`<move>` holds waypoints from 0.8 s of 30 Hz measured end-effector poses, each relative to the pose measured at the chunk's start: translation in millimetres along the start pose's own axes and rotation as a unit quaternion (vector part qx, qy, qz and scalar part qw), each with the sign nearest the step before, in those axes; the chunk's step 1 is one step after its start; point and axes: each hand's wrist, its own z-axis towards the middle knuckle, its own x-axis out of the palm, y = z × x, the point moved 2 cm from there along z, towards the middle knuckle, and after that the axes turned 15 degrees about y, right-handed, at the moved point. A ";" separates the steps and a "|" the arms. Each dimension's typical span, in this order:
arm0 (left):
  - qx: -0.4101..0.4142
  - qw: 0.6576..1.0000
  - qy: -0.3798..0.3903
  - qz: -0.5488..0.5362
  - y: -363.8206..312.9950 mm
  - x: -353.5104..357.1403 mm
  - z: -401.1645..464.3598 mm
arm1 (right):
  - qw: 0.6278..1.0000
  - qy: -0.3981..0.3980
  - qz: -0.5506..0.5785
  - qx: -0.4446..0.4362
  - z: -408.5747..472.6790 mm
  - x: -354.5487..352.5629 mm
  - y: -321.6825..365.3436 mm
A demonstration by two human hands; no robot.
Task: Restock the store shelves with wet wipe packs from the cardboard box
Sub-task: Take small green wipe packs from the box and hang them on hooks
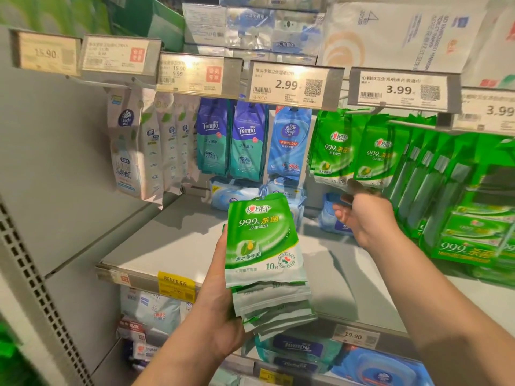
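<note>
I judge hanging under way: my left hand (220, 307) grasps a fanned stack of green packs (263, 246), my right hand (362, 218), fingers relaxed and empty, reaches beneath the hung green packs (334, 151); next, hook one on.

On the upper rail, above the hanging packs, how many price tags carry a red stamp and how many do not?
Tags with a red stamp: 2
Tags without a red stamp: 3
Tag cut off at the right edge, cannot tell: 1
Total: 6
</note>
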 end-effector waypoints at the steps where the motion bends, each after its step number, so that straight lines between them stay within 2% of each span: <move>1: -0.003 1.000 0.003 0.000 1.2 -1.3 0.3 | 1.000 0.004 -0.008 0.008 -7.8 0.0 -0.5; 4: -0.012 1.000 0.018 -0.001 3.1 0.0 1.2 | 0.998 0.046 -0.039 0.033 -38.8 4.5 -1.3; 6: -0.024 0.999 0.024 0.010 4.0 -1.9 2.9 | 0.990 0.114 -0.073 0.045 -67.6 11.9 2.6; 9: -0.025 0.999 0.018 0.035 5.2 -1.5 8.3 | 0.958 0.221 -0.174 0.061 -115.3 25.3 15.7; 12: -0.039 0.998 0.018 0.044 8.6 0.2 13.1 | 0.925 0.288 -0.235 0.076 -144.6 33.5 20.5; 17: -0.049 0.998 0.015 0.038 13.9 4.2 14.6 | 0.924 0.274 -0.263 0.056 -150.5 26.3 15.1; 21: -0.059 0.997 0.027 0.038 18.1 7.3 15.1 | 0.930 0.276 -0.229 0.075 -150.7 14.1 11.9; 24: -0.060 0.997 0.034 0.035 20.4 8.1 15.5 | 0.942 0.283 -0.159 0.089 -154.1 4.7 10.6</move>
